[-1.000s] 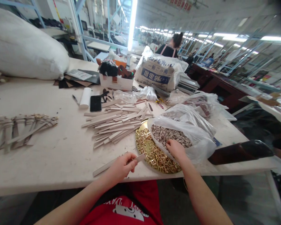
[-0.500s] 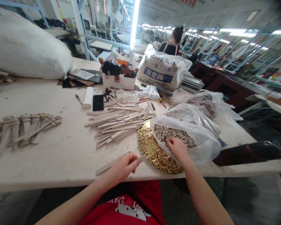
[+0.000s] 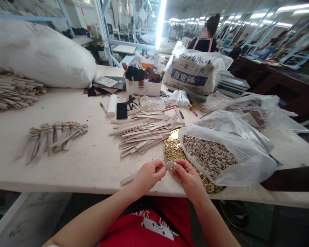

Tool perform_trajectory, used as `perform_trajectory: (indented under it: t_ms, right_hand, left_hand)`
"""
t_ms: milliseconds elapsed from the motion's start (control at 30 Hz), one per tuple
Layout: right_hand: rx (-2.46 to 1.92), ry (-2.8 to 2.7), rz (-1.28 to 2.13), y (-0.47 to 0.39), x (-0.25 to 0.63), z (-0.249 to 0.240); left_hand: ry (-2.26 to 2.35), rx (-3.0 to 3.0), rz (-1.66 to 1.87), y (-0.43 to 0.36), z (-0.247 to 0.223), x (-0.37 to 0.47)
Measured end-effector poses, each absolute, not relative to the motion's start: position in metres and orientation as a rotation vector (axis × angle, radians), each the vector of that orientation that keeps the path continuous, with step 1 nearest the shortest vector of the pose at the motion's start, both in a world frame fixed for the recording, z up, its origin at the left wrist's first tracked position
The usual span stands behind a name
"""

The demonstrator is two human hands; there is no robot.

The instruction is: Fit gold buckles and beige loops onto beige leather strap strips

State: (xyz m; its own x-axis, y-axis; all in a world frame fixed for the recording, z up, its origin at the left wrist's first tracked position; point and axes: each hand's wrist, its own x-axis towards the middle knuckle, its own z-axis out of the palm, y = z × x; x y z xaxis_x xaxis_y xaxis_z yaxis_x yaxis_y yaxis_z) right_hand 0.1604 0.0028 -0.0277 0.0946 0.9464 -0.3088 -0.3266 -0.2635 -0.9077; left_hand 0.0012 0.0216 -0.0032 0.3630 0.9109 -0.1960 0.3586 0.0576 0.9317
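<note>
Centrally, just inside the table's [image 3: 100, 171] near edge: one pale strip [image 3: 169, 166], its tip raised between two hands.

Item: left hand [image 3: 149, 176], fingers closed, pinching the strip close to its tip.
Item: right hand [image 3: 189, 178], thumb and fingers pinched on a small ring [image 3: 174, 165] at that tip; whether the ring already encircles the strip cannot be told.
Item: strip length [image 3: 128, 179] by the near edge, partly behind the left forearm; whether it belongs to the held strip is unclear.

Step in hand, as judged: fitting ring to strip. The move calls for a flat, steady tip, the ring's opening squared to it, and a light push without bending the strip.

Adjoining, toward the right corner: gold tray [image 3: 179, 131] of metal buckles [image 3: 173, 147]; overlapping it, a clear plastic bag [image 3: 249, 169] of similar rings [image 3: 208, 152].
Beyond the hands: heap of loose strips [image 3: 144, 132].
Toward the left edge: cluster of strips with buckles [image 3: 58, 135], apparently assembled; behind it, a larger strip stack [image 3: 12, 91].
Toward the far edge: phone [image 3: 122, 110], white roll [image 3: 112, 104], open box [image 3: 142, 88], printed sack [image 3: 190, 73].
</note>
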Motion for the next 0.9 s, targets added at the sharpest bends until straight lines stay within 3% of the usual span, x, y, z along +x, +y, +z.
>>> perform_trajectory:
  t_ms: [433, 900]
  right_hand:
    - [-1.279, -0.939, 1.523, -0.006, 0.160, -0.034]
    - [-1.090, -0.724, 1.552, -0.015, 0.140, -0.027]
  left_hand:
    - [1.135, 1.758, 0.374, 0.023, -0.005, -0.011]
    - [1.070, 1.372, 0.589, 0.014, -0.012, -0.012]
